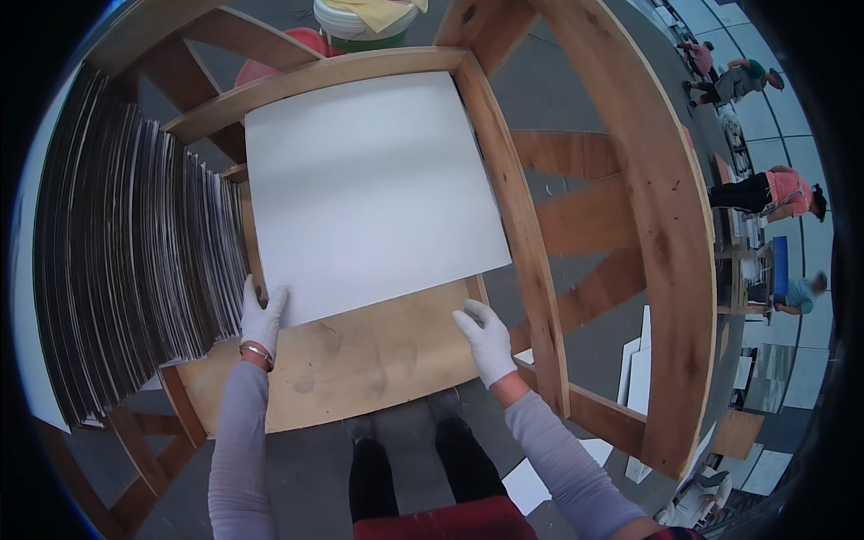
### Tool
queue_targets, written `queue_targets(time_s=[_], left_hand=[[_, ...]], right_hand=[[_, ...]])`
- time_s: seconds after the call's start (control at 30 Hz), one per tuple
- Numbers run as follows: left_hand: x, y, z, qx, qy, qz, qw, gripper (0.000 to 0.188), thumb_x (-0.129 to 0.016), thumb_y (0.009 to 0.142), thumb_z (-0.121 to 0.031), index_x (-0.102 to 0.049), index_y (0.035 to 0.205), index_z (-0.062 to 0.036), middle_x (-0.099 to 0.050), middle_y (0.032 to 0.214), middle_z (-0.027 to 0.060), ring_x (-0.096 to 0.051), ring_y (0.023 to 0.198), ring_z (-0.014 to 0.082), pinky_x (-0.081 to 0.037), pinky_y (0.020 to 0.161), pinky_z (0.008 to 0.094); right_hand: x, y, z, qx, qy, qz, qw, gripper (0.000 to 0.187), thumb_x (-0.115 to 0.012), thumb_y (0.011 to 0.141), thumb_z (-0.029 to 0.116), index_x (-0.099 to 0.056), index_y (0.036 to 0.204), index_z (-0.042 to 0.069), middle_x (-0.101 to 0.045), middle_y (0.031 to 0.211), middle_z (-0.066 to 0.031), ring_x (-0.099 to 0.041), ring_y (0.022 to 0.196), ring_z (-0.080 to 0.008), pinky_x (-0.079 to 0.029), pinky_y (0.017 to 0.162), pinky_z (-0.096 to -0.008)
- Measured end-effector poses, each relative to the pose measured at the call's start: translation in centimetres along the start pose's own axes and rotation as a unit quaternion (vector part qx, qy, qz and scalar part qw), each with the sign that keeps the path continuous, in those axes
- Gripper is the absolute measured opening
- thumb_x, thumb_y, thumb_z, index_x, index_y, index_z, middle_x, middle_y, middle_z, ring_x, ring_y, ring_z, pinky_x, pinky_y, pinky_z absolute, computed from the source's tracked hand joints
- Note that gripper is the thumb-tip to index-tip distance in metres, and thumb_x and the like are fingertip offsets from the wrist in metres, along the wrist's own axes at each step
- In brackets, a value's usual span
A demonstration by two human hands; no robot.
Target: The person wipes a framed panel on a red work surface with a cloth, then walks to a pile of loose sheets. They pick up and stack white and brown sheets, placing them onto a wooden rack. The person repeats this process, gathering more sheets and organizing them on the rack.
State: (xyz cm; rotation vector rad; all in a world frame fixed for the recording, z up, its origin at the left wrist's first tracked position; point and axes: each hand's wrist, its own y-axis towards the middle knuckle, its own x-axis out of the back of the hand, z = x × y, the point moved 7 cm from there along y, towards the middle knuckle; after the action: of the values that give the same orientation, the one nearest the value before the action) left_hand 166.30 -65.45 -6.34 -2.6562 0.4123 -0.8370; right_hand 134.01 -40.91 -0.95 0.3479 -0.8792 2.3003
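Observation:
A large white rectangular sheet (378, 189) lies inside a wooden frame, over a tan board (369, 360). My left hand (261, 317), in a white glove, is at the sheet's near left corner. Its thumb and fingers are spread apart; whether the thumb touches the sheet I cannot tell. Just off the near right corner, my right hand (486, 340), gloved too, is open with its fingers slightly curved and nothing in them. To the left, a long row of thin dark-edged panels (135, 243) stands on edge, close to my left hand.
Wooden rails (513, 207) and a tall beam (666, 225) bound the right side. Beyond the frame stand a white and green bucket (360, 22) with a yellow cloth and a red basin (306, 40). White offcuts (526, 486) lie on the floor. Several people are far right.

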Motion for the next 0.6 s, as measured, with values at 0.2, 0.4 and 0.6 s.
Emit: queue_targets(time_s=[0.2, 0.4, 0.6], left_hand=[[-2.8, -3.2, 0.3, 0.196, -0.163, 0.047, 0.966, 0.091, -0.061, 0.083, -0.053, -0.019, 0.144, -0.0005, -0.037, 0.142, 0.0143, -0.04, 0.126, 0.0253, -0.035, 0.1, 0.0363], [-2.9, -2.2, 3.0, 0.146, -0.084, 0.009, 0.986, 0.091, -0.058, 0.084, -0.055, -0.019, 0.144, 0.0015, -0.041, 0.139, 0.0169, -0.042, 0.124, 0.0266, -0.036, 0.099, 0.032], [0.6, -3.6, 4.1, 0.204, -0.05, 0.054, 0.976, 0.091, -0.046, 0.082, -0.07, -0.016, 0.148, -0.0147, -0.03, 0.146, 0.0128, -0.039, 0.128, 0.0339, -0.038, 0.093, 0.0561]], right_hand=[[-2.1, 4.1, -5.0, -0.245, 0.365, -0.013, 0.898, 0.076, -0.07, 0.081, 0.042, -0.033, 0.138, 0.008, -0.043, 0.127, -0.0131, -0.052, 0.101, -0.0286, -0.047, 0.079, -0.0414], [-5.6, 6.0, 0.5, -0.179, 0.42, 0.097, 0.884, 0.081, -0.069, 0.082, 0.036, -0.023, 0.141, 0.008, -0.038, 0.136, -0.015, -0.048, 0.116, -0.0353, -0.044, 0.09, -0.048], [-1.5, -3.5, -8.0, -0.05, -0.05, 0.192, 0.979, 0.07, -0.063, 0.084, 0.038, -0.037, 0.14, 0.004, -0.056, 0.124, -0.0191, -0.053, 0.116, -0.0276, -0.043, 0.095, -0.0359]])
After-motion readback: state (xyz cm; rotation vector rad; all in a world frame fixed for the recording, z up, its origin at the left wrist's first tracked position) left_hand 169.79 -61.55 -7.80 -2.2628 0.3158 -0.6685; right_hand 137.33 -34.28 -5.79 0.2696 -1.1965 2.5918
